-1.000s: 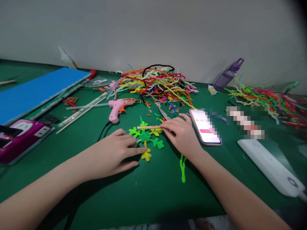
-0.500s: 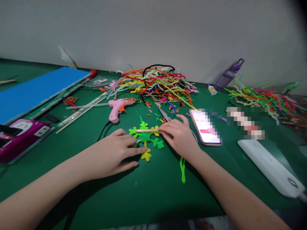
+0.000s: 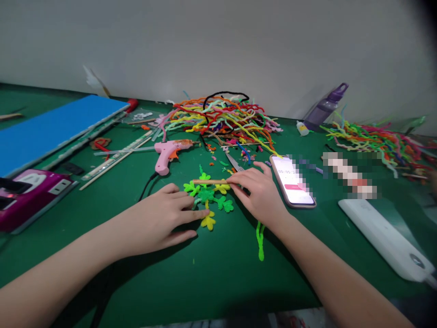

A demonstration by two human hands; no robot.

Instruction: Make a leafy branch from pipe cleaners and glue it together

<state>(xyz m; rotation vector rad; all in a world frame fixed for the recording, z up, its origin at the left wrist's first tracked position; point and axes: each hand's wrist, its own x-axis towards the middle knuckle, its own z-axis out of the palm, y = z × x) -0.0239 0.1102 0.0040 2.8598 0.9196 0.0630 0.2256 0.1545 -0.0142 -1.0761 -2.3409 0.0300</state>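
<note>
A flower-like piece of green and yellow pipe cleaner [image 3: 206, 196] lies on the green table. My left hand [image 3: 167, 214] rests palm down at its left side, fingers apart, the index fingertip touching the lower yellow part. Between the thumb and fingers of my right hand [image 3: 256, 189] is one end of a thin wooden stick [image 3: 210, 181], which lies level across the upper part of the piece. A looped bright green pipe cleaner [image 3: 261, 243] shows below my right wrist. Scissors [image 3: 234, 162] lie just beyond my right hand, their handles mostly hidden.
Beyond the hands are a pink glue gun [image 3: 167, 155] and a heap of coloured pipe cleaners [image 3: 221, 116]. On the right are a lit phone [image 3: 293, 182], a white power strip [image 3: 385, 239] and a purple bottle [image 3: 322, 111]. A magenta socket block [image 3: 37, 196] sits left.
My right hand has shifted the stick slightly away from me, and its fingers have moved a little. My left hand and the pipe cleaner piece have stayed in place.
</note>
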